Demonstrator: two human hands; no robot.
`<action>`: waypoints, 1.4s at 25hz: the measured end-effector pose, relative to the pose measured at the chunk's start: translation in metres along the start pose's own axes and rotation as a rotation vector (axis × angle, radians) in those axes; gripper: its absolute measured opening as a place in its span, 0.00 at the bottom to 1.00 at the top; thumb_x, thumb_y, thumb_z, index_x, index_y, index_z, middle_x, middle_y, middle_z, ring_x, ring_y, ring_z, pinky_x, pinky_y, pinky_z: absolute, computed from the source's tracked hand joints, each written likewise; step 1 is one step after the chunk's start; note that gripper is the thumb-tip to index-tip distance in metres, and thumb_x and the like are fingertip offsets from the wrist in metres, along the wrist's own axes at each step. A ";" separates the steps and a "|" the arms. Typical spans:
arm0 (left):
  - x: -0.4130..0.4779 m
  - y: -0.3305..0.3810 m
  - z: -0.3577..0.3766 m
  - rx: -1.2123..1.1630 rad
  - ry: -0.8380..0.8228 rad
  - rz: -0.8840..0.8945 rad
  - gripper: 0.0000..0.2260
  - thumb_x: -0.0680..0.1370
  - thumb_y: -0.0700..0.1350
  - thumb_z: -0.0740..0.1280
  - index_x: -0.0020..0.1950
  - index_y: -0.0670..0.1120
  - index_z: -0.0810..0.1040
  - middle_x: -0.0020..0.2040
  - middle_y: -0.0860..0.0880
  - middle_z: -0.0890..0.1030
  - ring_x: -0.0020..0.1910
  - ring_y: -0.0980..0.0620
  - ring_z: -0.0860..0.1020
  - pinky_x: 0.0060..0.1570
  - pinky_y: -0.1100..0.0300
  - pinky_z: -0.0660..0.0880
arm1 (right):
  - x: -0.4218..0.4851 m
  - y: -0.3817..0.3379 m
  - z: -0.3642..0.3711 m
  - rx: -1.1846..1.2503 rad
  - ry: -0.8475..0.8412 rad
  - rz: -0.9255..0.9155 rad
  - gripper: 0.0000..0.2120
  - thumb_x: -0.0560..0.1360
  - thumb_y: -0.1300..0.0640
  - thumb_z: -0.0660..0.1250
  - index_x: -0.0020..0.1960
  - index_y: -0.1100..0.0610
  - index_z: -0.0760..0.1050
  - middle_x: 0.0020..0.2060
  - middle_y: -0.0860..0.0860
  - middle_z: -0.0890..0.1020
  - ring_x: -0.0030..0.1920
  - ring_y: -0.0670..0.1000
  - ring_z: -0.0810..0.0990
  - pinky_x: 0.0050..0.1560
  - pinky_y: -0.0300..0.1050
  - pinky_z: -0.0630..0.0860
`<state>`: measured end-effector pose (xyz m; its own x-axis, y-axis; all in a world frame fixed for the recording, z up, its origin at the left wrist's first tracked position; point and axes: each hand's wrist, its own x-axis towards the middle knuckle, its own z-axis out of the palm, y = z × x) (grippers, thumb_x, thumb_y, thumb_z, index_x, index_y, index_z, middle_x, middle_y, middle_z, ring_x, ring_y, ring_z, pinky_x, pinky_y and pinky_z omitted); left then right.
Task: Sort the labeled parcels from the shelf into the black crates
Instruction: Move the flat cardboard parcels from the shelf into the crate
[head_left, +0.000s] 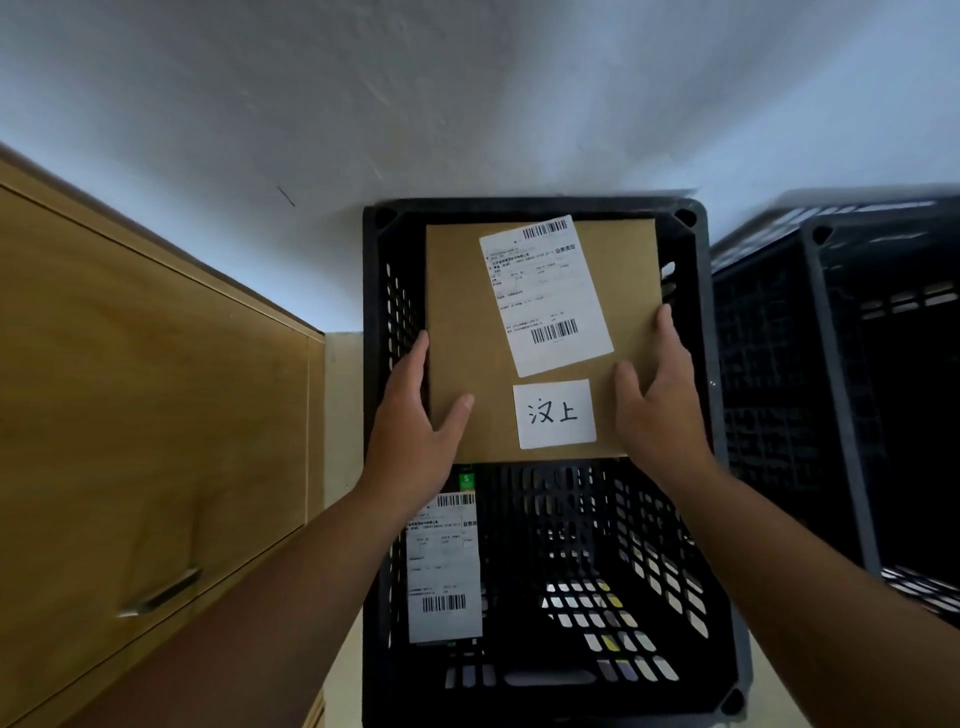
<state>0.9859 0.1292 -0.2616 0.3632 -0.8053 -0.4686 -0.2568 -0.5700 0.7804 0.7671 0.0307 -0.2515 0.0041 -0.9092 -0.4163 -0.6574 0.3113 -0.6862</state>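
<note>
Though partly covered by the left forearm, shows as a white barcoded shipping label (444, 566) low inside the black perforated plastic crate (675, 545), parcel beneath too dark to make out. Reaching forward, left hand (415, 415) and right hand (657, 400), thumbs flat on top, fingers (418, 353) clamped along opposite side edges of the flat brown cardboard parcel (467, 312). Held over the crate's far half. At right, second black crate (831, 364), cut off and blurred.
</note>
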 end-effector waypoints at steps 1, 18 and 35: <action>0.002 -0.002 0.001 0.011 0.003 -0.001 0.35 0.82 0.48 0.69 0.83 0.57 0.53 0.79 0.56 0.62 0.74 0.59 0.63 0.73 0.56 0.64 | 0.001 0.001 0.001 -0.016 -0.008 -0.011 0.34 0.85 0.56 0.60 0.84 0.50 0.45 0.77 0.47 0.61 0.69 0.38 0.60 0.69 0.38 0.58; -0.168 0.231 -0.062 0.529 -0.078 0.637 0.20 0.79 0.55 0.67 0.70 0.57 0.70 0.66 0.59 0.71 0.65 0.58 0.69 0.64 0.54 0.73 | -0.215 -0.112 -0.197 -0.404 0.361 -0.238 0.30 0.77 0.47 0.71 0.76 0.54 0.70 0.74 0.52 0.72 0.75 0.53 0.68 0.76 0.55 0.66; -0.342 0.355 0.098 0.590 -0.368 1.253 0.23 0.79 0.58 0.66 0.73 0.57 0.68 0.69 0.63 0.68 0.68 0.65 0.65 0.70 0.64 0.61 | -0.429 0.016 -0.354 -0.210 0.845 0.111 0.30 0.79 0.43 0.67 0.79 0.44 0.63 0.76 0.40 0.66 0.76 0.43 0.64 0.78 0.47 0.63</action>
<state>0.6832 0.1863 0.1351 -0.6022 -0.7620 0.2381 -0.5894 0.6256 0.5112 0.4881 0.3273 0.1274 -0.5729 -0.8030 0.1641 -0.7463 0.4283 -0.5095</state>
